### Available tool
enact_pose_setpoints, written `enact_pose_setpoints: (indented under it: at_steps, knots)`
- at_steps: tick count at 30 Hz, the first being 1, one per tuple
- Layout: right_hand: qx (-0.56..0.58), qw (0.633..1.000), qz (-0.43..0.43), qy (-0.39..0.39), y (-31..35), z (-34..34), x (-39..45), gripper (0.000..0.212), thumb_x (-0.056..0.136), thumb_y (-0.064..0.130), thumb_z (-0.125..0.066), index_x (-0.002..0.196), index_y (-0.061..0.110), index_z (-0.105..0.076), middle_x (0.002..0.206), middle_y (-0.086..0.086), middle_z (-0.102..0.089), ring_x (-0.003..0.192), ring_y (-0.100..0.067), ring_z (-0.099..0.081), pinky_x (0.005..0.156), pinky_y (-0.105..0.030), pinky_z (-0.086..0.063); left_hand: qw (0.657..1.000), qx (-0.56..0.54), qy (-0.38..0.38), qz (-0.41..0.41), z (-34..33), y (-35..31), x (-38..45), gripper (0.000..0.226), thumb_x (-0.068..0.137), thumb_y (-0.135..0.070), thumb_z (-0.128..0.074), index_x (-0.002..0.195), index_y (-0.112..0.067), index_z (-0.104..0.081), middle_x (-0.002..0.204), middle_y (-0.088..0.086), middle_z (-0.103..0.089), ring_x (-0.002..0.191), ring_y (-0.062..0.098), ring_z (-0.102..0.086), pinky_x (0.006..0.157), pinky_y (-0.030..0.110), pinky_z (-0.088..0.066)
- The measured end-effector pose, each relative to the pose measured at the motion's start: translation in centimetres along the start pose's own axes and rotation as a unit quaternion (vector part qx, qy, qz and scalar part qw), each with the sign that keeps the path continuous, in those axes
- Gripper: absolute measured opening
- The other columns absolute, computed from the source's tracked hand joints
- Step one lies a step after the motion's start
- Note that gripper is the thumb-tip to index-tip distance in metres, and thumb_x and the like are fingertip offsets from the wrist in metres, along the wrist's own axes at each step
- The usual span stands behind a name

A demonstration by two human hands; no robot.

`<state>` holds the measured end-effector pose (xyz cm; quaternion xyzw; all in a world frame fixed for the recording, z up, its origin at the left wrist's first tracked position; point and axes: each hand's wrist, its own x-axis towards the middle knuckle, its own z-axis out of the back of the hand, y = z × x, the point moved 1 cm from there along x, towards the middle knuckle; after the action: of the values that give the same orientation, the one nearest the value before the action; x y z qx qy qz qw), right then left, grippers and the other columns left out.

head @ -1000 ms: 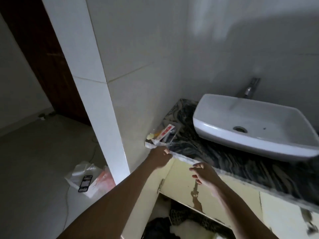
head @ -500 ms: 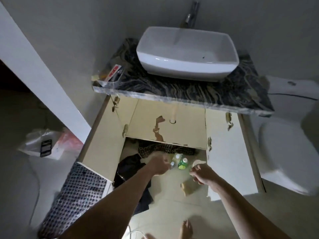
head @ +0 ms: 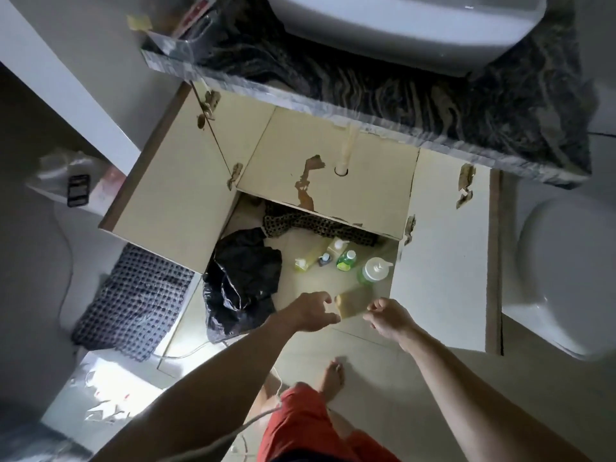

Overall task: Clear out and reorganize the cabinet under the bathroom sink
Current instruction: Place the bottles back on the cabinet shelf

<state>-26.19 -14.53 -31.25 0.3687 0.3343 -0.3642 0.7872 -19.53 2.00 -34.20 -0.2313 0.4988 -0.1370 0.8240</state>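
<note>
Tiled floor (head: 360, 358), black bag (head: 241, 278), bottles (head: 346, 260)

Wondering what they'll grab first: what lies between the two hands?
In the head view, a pale yellow sponge-like block lies on the floor between the left hand and right hand, apparently untouched.

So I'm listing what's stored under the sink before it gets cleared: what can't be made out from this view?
- Back of the cabinet: hidden in the head view by the peeling cream panel.
- Patterned cloth: runs under that panel, full extent unseen.
- Black bag: opaque, contents hidden.
- Bottles: labels too small and dim to read.
- Yellowish item between left hand and right hand: blurred, unidentifiable.
- Sink: cut off by the top edge.
</note>
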Motion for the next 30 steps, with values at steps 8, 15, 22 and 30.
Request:
enact_pose_setpoints:
  at_steps: [8, 15, 22, 30]
  knots:
    - [-0.071, 0.997, 0.029, 0.012, 0.4, -0.8, 2.4, 0.032, 0.097, 0.015, -0.046, 0.126, 0.003, -0.051, 0.131, -0.010, -0.054, 0.122, -0.024, -0.049, 0.092, -0.024, -0.038, 1.000, -0.003, -0.004, -0.002, -2.1, 0.8, 1.1, 0.064, 0.088, -0.044, -0.059, 0.140, -0.013, -0.038, 0.136, 0.008, -0.052, 0.120, 0.025, -0.052, 0.092, 0.029, -0.040]
    - [-0.045, 0.999, 0.014, -0.013, -1.8, -3.4, 8.5, 0.035, 0.097, 0.022, -0.046, 0.123, 0.001, -0.057, 0.129, -0.013, -0.058, 0.113, -0.025, -0.054, 0.090, -0.028, -0.040, 0.998, 0.048, 0.013, -0.031, -5.9, 4.8, 6.0, 0.063, 0.088, -0.041, -0.059, 0.141, -0.015, -0.036, 0.136, 0.011, -0.051, 0.120, 0.027, -0.052, 0.100, 0.038, -0.043]
    - [0.036, 0.996, -0.029, -0.078, -6.3, -9.4, 23.4, 0.039, 0.091, 0.027, -0.057, 0.122, 0.002, -0.058, 0.121, -0.015, -0.061, 0.112, -0.032, -0.056, 0.093, -0.036, -0.043, 0.989, 0.113, 0.012, -0.100, -9.8, 10.6, 19.8, 0.067, 0.093, -0.035, -0.055, 0.148, -0.014, -0.024, 0.147, 0.010, -0.040, 0.135, 0.026, -0.037, 0.108, 0.035, -0.033]
    - [0.078, 0.972, -0.045, -0.216, -13.4, -10.5, 40.9, 0.054, 0.084, 0.026, -0.068, 0.127, -0.002, -0.049, 0.126, -0.019, -0.058, 0.115, -0.034, -0.056, 0.089, -0.032, -0.044, 0.969, 0.109, -0.013, -0.221, -14.1, 9.9, 40.1, 0.072, 0.088, -0.022, -0.062, 0.148, -0.009, -0.024, 0.149, 0.012, -0.036, 0.134, 0.028, -0.038, 0.107, 0.034, -0.034]
